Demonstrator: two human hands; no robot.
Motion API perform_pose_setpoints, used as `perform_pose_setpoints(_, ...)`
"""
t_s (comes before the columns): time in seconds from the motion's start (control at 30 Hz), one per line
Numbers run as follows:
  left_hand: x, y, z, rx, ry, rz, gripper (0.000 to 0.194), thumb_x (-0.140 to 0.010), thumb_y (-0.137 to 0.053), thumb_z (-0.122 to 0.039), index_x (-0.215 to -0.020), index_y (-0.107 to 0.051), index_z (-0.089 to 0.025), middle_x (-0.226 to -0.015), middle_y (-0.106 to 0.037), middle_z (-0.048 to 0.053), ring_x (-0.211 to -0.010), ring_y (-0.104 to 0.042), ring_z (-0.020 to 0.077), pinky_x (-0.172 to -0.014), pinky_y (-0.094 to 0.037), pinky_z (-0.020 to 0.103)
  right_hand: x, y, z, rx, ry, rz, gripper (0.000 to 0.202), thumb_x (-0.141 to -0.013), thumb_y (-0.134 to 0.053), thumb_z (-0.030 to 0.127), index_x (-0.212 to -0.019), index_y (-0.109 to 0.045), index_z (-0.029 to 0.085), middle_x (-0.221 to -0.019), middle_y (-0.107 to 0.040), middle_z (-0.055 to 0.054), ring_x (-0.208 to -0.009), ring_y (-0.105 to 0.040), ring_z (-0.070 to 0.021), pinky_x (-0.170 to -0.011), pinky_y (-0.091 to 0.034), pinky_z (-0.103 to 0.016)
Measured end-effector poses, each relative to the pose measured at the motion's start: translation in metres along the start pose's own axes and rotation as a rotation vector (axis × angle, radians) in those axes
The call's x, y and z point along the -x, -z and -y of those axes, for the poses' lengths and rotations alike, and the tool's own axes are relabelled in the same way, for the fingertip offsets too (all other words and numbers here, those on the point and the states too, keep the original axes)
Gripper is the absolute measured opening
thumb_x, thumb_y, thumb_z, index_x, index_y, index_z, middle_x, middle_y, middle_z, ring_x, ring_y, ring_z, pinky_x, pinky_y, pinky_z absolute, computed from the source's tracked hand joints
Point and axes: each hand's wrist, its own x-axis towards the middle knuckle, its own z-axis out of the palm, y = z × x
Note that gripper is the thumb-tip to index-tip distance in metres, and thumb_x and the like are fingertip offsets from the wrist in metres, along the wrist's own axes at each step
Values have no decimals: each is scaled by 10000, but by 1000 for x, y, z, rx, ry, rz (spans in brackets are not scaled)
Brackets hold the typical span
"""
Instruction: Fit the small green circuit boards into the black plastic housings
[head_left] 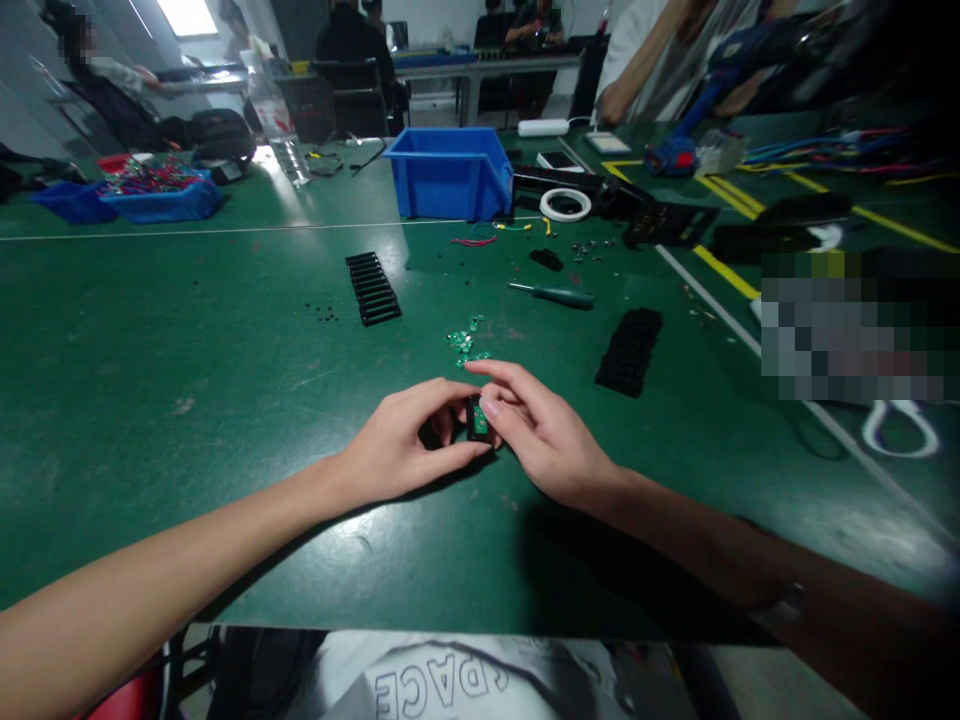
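Between my two hands is a small black housing with a green circuit board (481,420) in it. My left hand (409,435) grips the housing from the left, thumb along its near side. My right hand (544,425) closes in from the right, its thumb pressed on the board's edge; whether it pinches anything else is hidden. Just beyond my fingers lies a loose pile of small green circuit boards (463,342). Farther off rest a slotted black plastic strip (373,288) on the left and a stack of black parts (630,350) on the right.
A green-handled screwdriver (559,295) lies past the boards. Behind it stand a blue bin (450,175), a tape roll (565,205) and scattered screws (592,250). At back left are a plastic bottle (277,120) and blue trays of wires (161,195). A cordless drill (675,150) sits back right, near another person.
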Motion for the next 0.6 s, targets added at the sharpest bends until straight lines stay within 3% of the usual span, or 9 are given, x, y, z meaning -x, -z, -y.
perform_pose_setpoints(0.37, 1, -1, 1, 33, 28, 11, 532, -861, -746, -386, -1311, -547, -183, -977, -646, 37, -776, -600, 129, -723, -506, 264, 1, -1, -2, -15, -7, -11, 351, -1042, -446, 264, -1390, -486, 241, -934, -575, -20, -749, -595, -127, -679, -513, -261)
perform_pose_setpoints(0.5, 3, 0, 4, 148, -14, -159, 553, -830, -773, -385, -1292, -529, -202, -927, -564, 26, -749, -538, 128, -660, -477, 257, -2, -1, 1, -136, -39, -60, 347, -1038, -457, 277, -1380, -479, 223, -861, -549, 4, -689, -579, -115, -644, -504, -254)
perform_pose_setpoints(0.6, 5, 5, -16, 300, -110, -276, 430, -894, -682, -455, -1224, -581, -198, -908, -520, 37, -746, -512, 137, -620, -452, 266, -6, 1, 3, -195, -69, -85, 353, -1032, -469, 298, -1372, -472, 204, -827, -547, 10, -684, -593, -125, -615, -495, -257)
